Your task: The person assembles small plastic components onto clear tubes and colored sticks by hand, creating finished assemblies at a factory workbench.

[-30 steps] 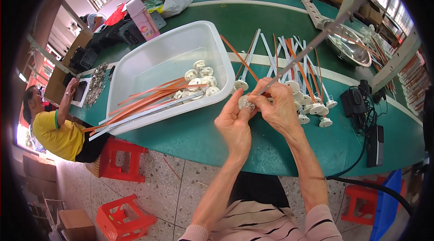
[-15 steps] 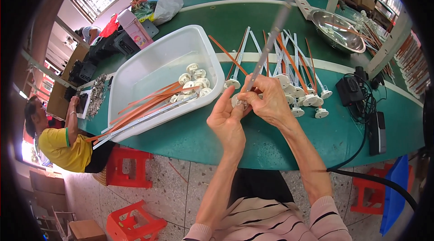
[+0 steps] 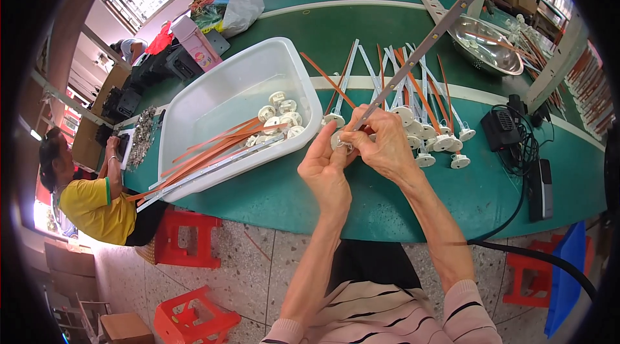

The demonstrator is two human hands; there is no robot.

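My left hand (image 3: 328, 175) is closed on a round white end piece (image 3: 336, 140), gripping it between thumb and fingers above the table's front part. Fingers of my right hand (image 3: 387, 148) pinch the low end of a long, narrow grey LED strip (image 3: 431, 38), right beside the white piece. The strip slants up and away to the right, small square chips dotted along it. Fingertips partly hide the spot where strip and end piece meet. Just beyond my right hand lies a bunch of silver and orange strips with white round ends (image 3: 443, 143).
To the left sits a white plastic tub (image 3: 169, 126) holding orange strips and round white pieces. A black adapter with cables (image 3: 498, 129) lies right, a metal colander (image 3: 485, 44) behind it. A co-worker in yellow (image 3: 90, 205) sits at far left; red stools (image 3: 194, 318) stand below.
The long strip has swung over at its far end and now leans further to the right. Both hands stay nearly in place, still holding the same pieces.
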